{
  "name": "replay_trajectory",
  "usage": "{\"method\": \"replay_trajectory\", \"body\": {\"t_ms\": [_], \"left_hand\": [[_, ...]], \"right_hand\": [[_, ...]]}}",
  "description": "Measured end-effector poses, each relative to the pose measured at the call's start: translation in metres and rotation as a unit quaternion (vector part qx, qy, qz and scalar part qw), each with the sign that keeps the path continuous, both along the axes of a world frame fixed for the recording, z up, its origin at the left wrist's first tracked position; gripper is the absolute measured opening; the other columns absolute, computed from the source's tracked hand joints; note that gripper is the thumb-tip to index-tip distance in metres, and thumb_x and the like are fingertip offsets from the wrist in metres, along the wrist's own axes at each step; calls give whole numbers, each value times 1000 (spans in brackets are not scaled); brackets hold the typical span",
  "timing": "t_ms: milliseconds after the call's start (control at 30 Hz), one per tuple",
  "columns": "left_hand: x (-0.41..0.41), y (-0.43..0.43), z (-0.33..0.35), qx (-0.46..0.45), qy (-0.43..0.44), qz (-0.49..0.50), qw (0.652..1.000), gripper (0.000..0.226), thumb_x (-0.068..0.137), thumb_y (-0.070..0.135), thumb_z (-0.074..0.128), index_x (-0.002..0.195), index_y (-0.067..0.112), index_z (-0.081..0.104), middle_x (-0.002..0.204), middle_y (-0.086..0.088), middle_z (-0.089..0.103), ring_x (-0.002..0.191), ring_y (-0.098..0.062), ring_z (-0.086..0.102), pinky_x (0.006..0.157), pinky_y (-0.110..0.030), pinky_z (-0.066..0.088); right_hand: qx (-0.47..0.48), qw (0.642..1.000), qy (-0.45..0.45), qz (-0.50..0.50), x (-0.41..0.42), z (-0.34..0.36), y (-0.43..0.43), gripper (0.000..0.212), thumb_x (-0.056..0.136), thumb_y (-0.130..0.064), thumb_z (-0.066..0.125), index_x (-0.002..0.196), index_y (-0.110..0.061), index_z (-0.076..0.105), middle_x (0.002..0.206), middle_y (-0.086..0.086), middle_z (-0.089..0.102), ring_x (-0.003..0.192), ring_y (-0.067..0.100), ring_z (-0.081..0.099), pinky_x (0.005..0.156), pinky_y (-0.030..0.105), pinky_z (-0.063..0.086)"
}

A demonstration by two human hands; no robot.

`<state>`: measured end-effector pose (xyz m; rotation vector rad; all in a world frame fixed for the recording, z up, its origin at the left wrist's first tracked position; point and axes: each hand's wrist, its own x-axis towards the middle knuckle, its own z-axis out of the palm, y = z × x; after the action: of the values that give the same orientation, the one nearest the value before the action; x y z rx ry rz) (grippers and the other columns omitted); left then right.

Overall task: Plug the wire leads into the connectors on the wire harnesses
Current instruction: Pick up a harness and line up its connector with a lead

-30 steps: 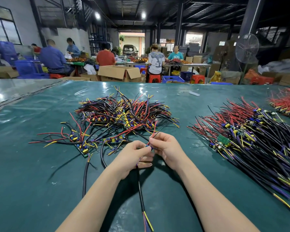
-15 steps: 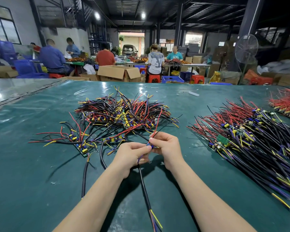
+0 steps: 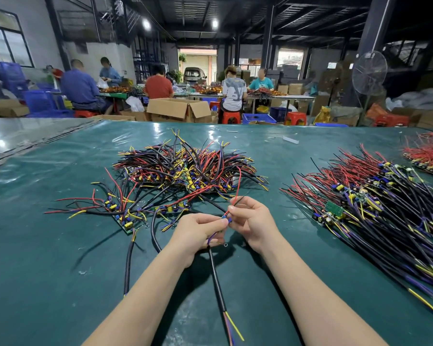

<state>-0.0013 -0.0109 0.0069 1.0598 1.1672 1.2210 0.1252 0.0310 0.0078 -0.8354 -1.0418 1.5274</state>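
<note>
Connector (image 3: 226,219), small and blue, sits between the fingertips of both hands, held just above the green table cover (image 3: 48,283); the left hand (image 3: 198,231) is curled round the purple wires (image 3: 211,239) behind it, thumb and forefinger pinching the connector itself; the right hand (image 3: 254,221) pinches a red wire lead (image 3: 238,181) between thumb and forefinger just beside the connector, and the lead arcs up from the fingertips; whether its tip is already seated in the connector cannot be told. From under the left hand a thick black cable (image 3: 216,278) runs toward the viewer; its near end splits into yellow, red and purple cores.

Just beyond the hands lies a loose heap of harnesses (image 3: 185,168), black, red, yellow and purple wires tangled over small boards; a few single harnesses (image 3: 120,213) are spread out to its left. To the right, well apart from the hands, a larger pile (image 3: 375,208) lies with its wires roughly aligned, a green circuit board (image 3: 334,208) showing at its near edge; a further bunch of red wires (image 3: 430,153) lies at the far right edge of the table. Beyond the table several people (image 3: 158,86) sit at other benches; an open cardboard box (image 3: 180,109), red stools (image 3: 231,117), blue crates (image 3: 38,101) and a standing fan (image 3: 369,71) are around them.
</note>
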Motion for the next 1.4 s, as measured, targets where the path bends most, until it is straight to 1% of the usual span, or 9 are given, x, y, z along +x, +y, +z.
{"method": "replay_trajectory", "body": {"t_ms": [100, 167, 300, 400, 533, 867, 1033, 1200, 1400], "left_hand": [[-1, 0, 0, -4, -2, 1, 1000, 19, 82, 3, 66, 65, 10, 70, 55, -3, 62, 48, -11, 55, 57, -22, 55], [-2, 0, 0, -4, -6, -8, 1000, 16, 83, 2, 64, 69, 8, 69, 55, -3, 62, 49, -11, 56, 59, -22, 56], [-9, -1, 3, -18, -6, -55, 998, 7, 84, 2, 61, 80, 4, 67, 59, -2, 63, 50, -9, 59, 58, -24, 56], [-12, -2, 5, -29, -31, -68, 997, 10, 84, 1, 59, 79, 4, 67, 63, -6, 63, 51, -11, 61, 54, -23, 54], [-11, -2, 4, -32, -42, -51, 997, 10, 84, 2, 60, 78, 5, 68, 62, -6, 64, 49, -11, 60, 52, -21, 53], [-8, -3, 4, -26, -27, -54, 998, 12, 83, -2, 61, 75, 2, 68, 58, -6, 63, 46, -11, 56, 51, -22, 53], [-6, -3, 4, -29, -13, -53, 998, 8, 82, -3, 62, 77, -2, 68, 56, -6, 63, 46, -11, 56, 49, -20, 51], [-7, -3, 6, -35, -7, -51, 998, 6, 81, -3, 64, 76, -2, 68, 57, -8, 63, 46, -13, 54, 44, -17, 46], [-6, -3, 4, -26, 16, -48, 998, 8, 81, 1, 65, 75, -4, 67, 53, -5, 57, 41, -11, 46, 44, -17, 42]], "right_hand": [[-11, 999, 15, 47, 7, 2, 3, 25, 85, 14, 47, 73, -7, 54, 48, -2, 58, 46, 9, 61, 51, 20, 53], [-12, 997, 24, 78, 10, 1, 3, 24, 86, 12, 46, 76, -6, 58, 52, 0, 61, 49, 9, 62, 54, 19, 54], [-11, 989, 24, 146, 13, 2, 2, 27, 77, 5, 53, 68, -11, 73, 56, 2, 64, 52, 8, 60, 57, 19, 51], [-7, 987, 3, 162, 12, 3, -1, 23, 69, -4, 57, 62, -17, 74, 56, -1, 65, 53, 6, 61, 59, 19, 45], [-3, 996, -11, 89, 5, 0, 0, 32, 84, 5, 53, 65, -15, 69, 52, -4, 63, 48, 3, 58, 56, 18, 41], [-44, 998, 33, -25, 4, 3, 1, 21, 86, 6, 53, 72, -8, 60, 48, -4, 61, 44, 5, 60, 47, 17, 52], [-16, 994, 21, -104, 3, 3, 3, 23, 84, 14, 52, 69, -3, 58, 43, -1, 59, 39, 7, 58, 43, 18, 52], [-4, 994, -4, -110, 4, 4, 4, 22, 86, 10, 52, 70, -3, 58, 43, -2, 59, 38, 7, 57, 44, 19, 52], [19, 985, 26, -171, 12, 6, 7, 24, 85, 11, 53, 69, -5, 59, 45, -4, 59, 43, 4, 59, 44, 15, 50]]}}
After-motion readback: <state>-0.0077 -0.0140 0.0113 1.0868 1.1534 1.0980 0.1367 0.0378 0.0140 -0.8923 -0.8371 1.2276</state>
